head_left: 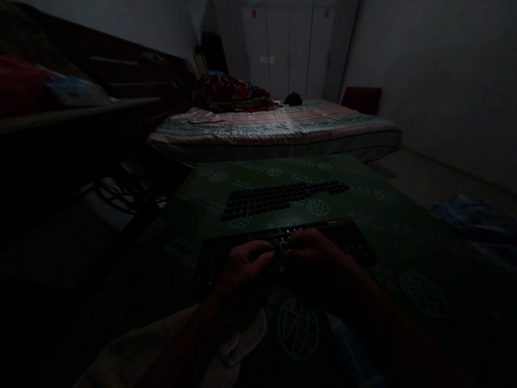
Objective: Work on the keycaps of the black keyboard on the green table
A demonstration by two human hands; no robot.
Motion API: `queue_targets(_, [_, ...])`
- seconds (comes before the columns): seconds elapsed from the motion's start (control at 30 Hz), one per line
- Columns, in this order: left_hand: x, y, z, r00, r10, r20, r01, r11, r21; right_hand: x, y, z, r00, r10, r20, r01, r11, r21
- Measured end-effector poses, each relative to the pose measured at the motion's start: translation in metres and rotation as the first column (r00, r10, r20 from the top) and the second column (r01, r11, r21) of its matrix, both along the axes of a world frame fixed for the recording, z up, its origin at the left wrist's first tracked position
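Observation:
A dark keyboard (351, 237) lies across a green table in very dim light. Both of my hands are over its middle, close together. My left hand (246, 264) is curled, thumb and forefinger drawn together at the key area. Close beside it, my right hand (309, 248) has its fingers bent down onto the keyboard. Anything small between the fingers of either hand is lost in the dark. Pale spots between the hands look like key positions without caps. Behind the keyboard, loose black keycaps (266, 198) are laid out in rows.
The green table (299, 328) bears printed globe marks. A light cloth (161, 345) is by my left forearm and a bluish strip (351, 345) by my right. Beyond stands a bed (283, 126) with a patterned blanket (234, 94). A shelf (133, 102) runs along the left.

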State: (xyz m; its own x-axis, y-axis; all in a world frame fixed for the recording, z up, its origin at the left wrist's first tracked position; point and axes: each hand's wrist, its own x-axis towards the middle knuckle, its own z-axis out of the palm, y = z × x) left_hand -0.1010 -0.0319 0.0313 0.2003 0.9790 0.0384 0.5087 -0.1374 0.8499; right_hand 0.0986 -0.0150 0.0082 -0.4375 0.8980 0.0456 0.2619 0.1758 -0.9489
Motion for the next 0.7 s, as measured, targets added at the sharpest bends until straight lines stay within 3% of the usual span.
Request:
queue_targets(0.17, [-0.012,-0.002,0.041,0.992,-0.026,-0.123,0.035,0.997,0.065,0.001,0.002,0.004,0.981,-0.031,0.192,0.0,0.987,0.161])
queue_targets(0.27, [-0.02,0.002,0.068,0.953,-0.164,-0.254,0.177,0.984,0.03,0.001,0.001,0.006,0.969,-0.03,0.247,-0.01,0.988,0.157])
queue_targets(0.37, [-0.021,0.013,0.08,0.895,-0.297,-0.334,0.299,0.953,-0.047,-0.001,-0.001,0.005,0.966,-0.031,0.257,-0.006,0.99,0.142])
queue_targets(0.47, [-0.014,0.027,0.076,0.836,-0.431,-0.339,0.395,0.902,-0.172,-0.003,-0.002,0.001,0.966,-0.031,0.256,-0.016,0.983,0.182])
queue_targets(0.7, [0.013,0.039,0.032,0.849,-0.46,-0.258,0.43,0.887,-0.166,-0.006,-0.001,0.0,0.954,-0.047,0.297,-0.027,0.97,0.241])
